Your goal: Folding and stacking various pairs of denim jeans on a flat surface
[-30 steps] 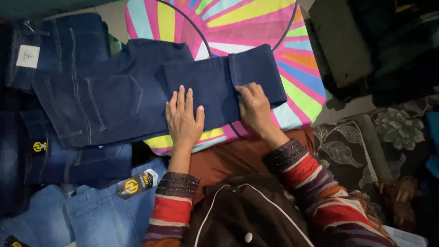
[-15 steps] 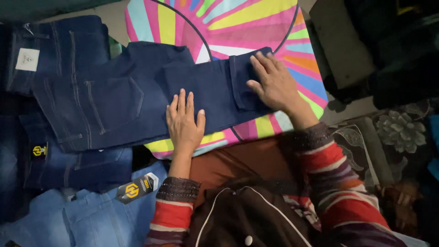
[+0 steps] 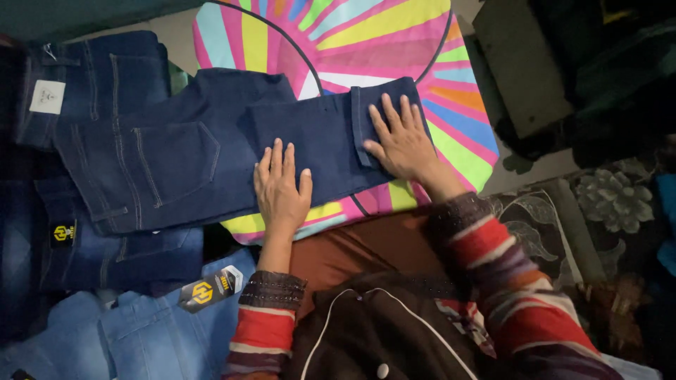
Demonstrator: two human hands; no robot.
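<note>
Denim: dark blue jeans [image 3: 211,155], folded, lying under both palms.
Left hand [image 3: 282,184]: fingers spread flat mid-leg, gripping nothing.
Right hand [image 3: 403,139]: fingers splayed flat on the hem end.
Long axis: runs leftward from the fingers toward the waistband.
Beneath: striped multicolour mat [image 3: 366,42].
Beyond left fingers: stacked jeans [image 3: 91,246].

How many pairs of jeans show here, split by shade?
Dark blue jeans: 3 – the pair under both hands, one at upper left, one below it with a yellow tag.
Light blue jeans: 1, at lower left.
Total: 4. The far left edge is too dark to count.
</note>
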